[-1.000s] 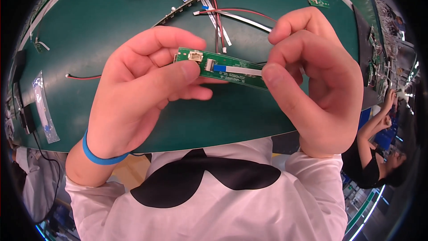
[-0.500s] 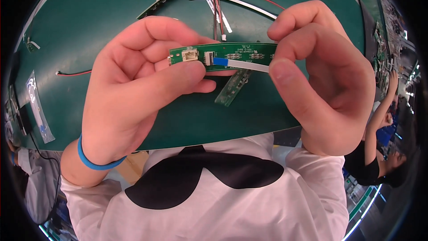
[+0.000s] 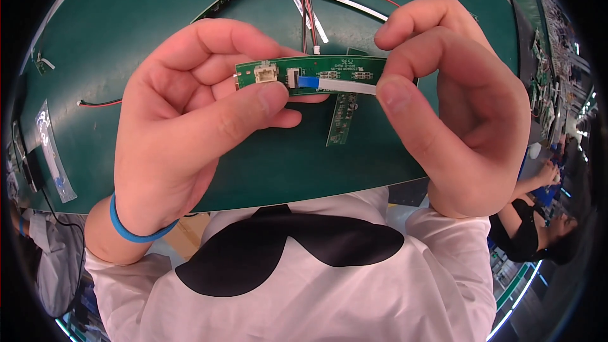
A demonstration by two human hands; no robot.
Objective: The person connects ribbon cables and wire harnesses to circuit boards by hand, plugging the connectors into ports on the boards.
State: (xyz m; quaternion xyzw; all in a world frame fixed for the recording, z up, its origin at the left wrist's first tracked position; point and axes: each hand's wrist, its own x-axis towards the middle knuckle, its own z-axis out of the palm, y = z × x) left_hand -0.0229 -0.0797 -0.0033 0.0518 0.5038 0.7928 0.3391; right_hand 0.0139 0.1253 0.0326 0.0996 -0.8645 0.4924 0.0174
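Two pinches, left hand (image 3: 180, 111) on green board (image 3: 313, 65), right hand (image 3: 465, 111) on white ribbon (image 3: 347, 85); second board (image 3: 342, 121) short of near table edge (image 3: 304, 197)

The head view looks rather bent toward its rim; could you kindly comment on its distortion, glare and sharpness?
Head view: strong fisheye bending, the green table's near edge bowed and the corners black; head view again: whitish glare on the clear plastic packet; same head view: the held circuit board fairly sharp, its finest print too small to judge.
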